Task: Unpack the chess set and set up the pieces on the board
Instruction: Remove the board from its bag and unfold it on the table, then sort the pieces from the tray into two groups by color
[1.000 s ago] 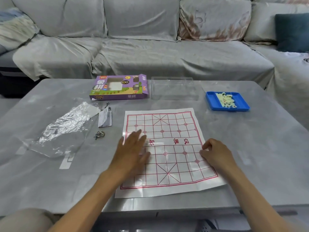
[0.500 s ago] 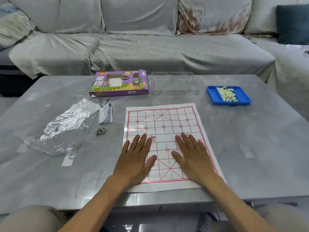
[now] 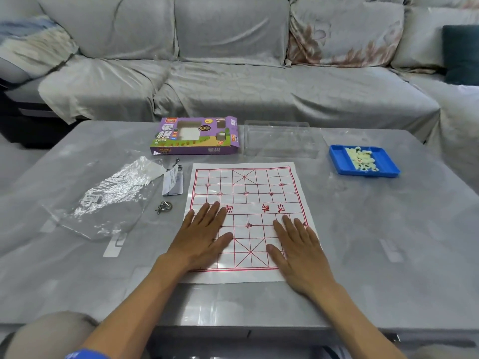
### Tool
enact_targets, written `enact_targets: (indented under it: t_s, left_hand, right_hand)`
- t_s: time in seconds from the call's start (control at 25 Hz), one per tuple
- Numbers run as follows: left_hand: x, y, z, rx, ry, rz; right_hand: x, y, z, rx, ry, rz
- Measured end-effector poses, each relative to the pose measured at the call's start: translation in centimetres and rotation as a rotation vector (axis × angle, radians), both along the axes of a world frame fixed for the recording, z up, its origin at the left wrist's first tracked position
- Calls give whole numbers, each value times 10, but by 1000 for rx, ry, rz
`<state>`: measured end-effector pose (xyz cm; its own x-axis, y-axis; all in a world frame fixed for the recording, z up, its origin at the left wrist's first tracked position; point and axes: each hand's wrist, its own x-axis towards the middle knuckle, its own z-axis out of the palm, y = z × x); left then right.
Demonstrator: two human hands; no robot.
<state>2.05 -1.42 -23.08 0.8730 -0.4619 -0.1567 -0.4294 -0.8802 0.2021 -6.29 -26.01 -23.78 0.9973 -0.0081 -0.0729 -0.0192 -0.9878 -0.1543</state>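
A white paper chess board [image 3: 248,193] with a red grid lies flat near the table's front edge. My left hand [image 3: 202,239] presses flat on its near left part, fingers straight. My right hand [image 3: 298,250] presses flat on its near right part. No pieces stand on the board. The pale round chess pieces [image 3: 361,158] are heaped in a blue tray [image 3: 337,156] at the back right. The purple chess set box [image 3: 194,136] lies behind the board.
A clear plastic lid [image 3: 281,138] sits right of the purple box. Crumpled clear wrapping [image 3: 111,193], a small tag [image 3: 172,182] and a metal ring puzzle [image 3: 163,207] lie left of the board. A grey sofa [image 3: 233,73] stands behind the grey table [image 3: 388,229].
My right hand went from curled at the board's right edge to flat on the sheet. Both hands then slid apart, toward the board's sides.
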Motion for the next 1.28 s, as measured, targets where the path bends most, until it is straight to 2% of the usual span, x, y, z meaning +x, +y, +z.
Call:
enact_targets:
  t_s: [0.36, 0.52, 0.64, 0.8, 1.0, 1.12, 1.28]
  left_hand:
    - [15, 8, 5, -52, 49, 15]
    - [4, -13, 32, -200, -103, 23]
    - [-1, -54, 63, -258, -176, 13]
    - [12, -165, 75, -206, -163, -175]
    - [50, -274, 60, -98, -97, -298]
    - [56, -302, 48, -83, -66, -359]
    - [41, -296, 40, -88, -77, -368]
  right_hand:
    - [11, 9, 6, 82, -4, -9]
    - [6, -3, 27, 161, -126, -52]
    - [25, -43, 53, 187, -220, -154]
    - [56, -142, 66, 192, -162, -376]
    - [104, -225, 40, -36, -127, -370]
    - [133, -252, 23, -104, -163, -362]
    - [136, -261, 18, -100, -277, -398]
